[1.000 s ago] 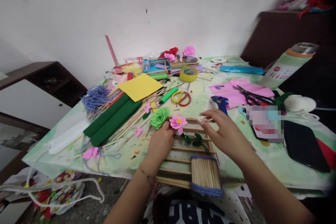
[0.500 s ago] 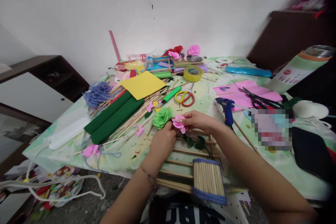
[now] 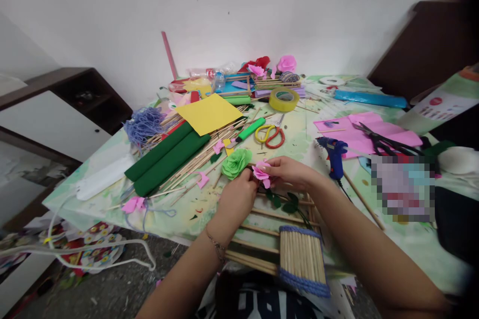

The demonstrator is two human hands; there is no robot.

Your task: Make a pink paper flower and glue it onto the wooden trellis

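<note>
A small pink paper flower [image 3: 261,173] sits at the top of a wooden stick frame [image 3: 262,232] that lies on the table's near edge. My right hand [image 3: 290,173] pinches the flower from the right with closed fingertips. My left hand [image 3: 236,197] is curled against the frame just left of the flower, its fingers folded under and partly hidden. A green paper flower [image 3: 235,162] rests beside my left hand. Dark green leaves [image 3: 284,202] hang below the pink flower. A bundle of sticks bound with blue yarn [image 3: 302,259] is fixed to the frame's lower part.
A blue glue gun [image 3: 334,152] lies right of my right hand. Green foam rolls [image 3: 168,157], loose wooden sticks [image 3: 198,157], yellow paper [image 3: 208,112], yellow-red scissors [image 3: 269,134], a tape roll [image 3: 284,99], pink paper [image 3: 368,132] with black scissors [image 3: 389,142] and purple yarn [image 3: 144,124] crowd the table.
My right hand came in from the right, off the frame, and closed on the pink flower. The left hand stayed at the frame. The view has drifted slightly leftward.
</note>
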